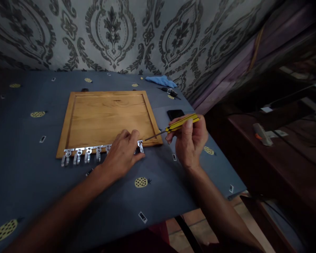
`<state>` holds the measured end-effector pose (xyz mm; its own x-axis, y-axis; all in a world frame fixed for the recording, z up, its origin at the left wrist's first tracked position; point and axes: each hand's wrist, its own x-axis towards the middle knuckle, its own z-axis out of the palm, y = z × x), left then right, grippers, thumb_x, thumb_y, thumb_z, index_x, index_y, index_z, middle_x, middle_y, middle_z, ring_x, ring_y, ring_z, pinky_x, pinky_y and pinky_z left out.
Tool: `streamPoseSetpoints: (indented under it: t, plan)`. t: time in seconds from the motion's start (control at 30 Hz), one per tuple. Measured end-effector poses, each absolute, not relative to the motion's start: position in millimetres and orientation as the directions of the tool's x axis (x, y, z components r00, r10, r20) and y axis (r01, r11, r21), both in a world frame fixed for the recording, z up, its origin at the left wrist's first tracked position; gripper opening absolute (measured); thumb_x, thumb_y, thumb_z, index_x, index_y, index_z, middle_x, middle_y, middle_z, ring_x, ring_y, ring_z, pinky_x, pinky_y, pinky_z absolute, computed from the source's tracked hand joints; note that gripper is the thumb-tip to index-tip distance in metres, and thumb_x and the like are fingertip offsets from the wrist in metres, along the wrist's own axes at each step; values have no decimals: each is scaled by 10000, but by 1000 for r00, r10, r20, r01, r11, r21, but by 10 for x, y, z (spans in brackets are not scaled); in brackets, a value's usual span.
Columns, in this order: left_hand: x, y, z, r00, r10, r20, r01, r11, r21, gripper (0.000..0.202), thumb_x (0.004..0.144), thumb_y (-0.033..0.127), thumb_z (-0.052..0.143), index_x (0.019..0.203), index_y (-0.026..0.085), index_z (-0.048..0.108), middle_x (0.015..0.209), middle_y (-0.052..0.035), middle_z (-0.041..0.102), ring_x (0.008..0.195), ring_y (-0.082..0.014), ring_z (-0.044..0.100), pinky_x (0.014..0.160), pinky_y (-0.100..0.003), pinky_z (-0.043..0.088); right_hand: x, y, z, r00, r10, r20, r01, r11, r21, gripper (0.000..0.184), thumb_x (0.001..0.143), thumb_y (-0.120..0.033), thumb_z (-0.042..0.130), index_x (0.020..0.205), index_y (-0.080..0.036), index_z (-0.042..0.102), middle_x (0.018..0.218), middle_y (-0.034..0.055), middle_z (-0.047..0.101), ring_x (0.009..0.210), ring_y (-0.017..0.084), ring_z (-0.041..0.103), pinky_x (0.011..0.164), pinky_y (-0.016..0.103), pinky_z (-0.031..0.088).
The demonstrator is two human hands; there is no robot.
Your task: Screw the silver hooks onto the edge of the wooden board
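A wooden framed board [110, 116] lies flat on the table. Along its near edge runs a silver metal hook rail [88, 154] with several hooks hanging over the edge. My left hand [122, 149] is curled over the right part of the rail, its thumb by the end hook, and covers some hooks. In my right hand [191, 140] is a yellow-handled screwdriver [183, 123], tilted down to the left. Its tip is close to the rail's right end, beside the board's near right corner; whether it touches anything I cannot tell.
A black phone-like object [175, 114] lies right of the board. Behind it are keys [171, 92] and a blue cloth [162, 81]. The grey tablecloth [163, 186] has pineapple prints. A patterned curtain [147, 35] hangs behind; dark red furniture [279, 151] stands at the right.
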<state>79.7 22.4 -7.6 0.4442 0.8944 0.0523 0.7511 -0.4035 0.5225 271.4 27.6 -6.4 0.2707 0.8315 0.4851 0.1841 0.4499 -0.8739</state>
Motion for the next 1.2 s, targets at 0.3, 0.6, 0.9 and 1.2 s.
streamPoseSetpoints:
  t: [0.3,0.6,0.9,1.2]
  plan:
    - [791,221,-67,447,892,65,739,-409,535,439,784,198,824,1045,216,471,1008,-52,620,1061,-281,578,914,-434,506,2688,263,-122,184,856,483,189,451,-872,239,996,-510,522,939,-280,551,866,55,676,849,253,756,562,374,620]
    - [790,220,-95,444,894,64,744,-407,530,437,782,211,824,1040,218,471,987,-46,609,1038,-282,580,887,-436,515,2667,258,-127,143,862,486,196,456,-868,243,995,-518,521,942,-282,534,839,26,664,756,204,745,520,319,588]
    - [802,216,-55,440,897,32,762,-392,515,442,798,219,817,1089,189,485,1043,-83,610,1058,-290,583,914,-443,518,2648,208,-113,-8,859,511,240,498,-833,151,1017,-434,524,1054,-288,532,732,-35,628,561,133,661,499,282,560]
    - [793,204,-92,440,896,66,749,-406,524,449,795,224,821,1078,207,474,1037,-67,608,1068,-287,583,913,-438,516,2673,202,-78,5,846,534,296,508,-809,178,1013,-461,522,1032,-285,536,674,-37,627,523,139,649,479,294,546]
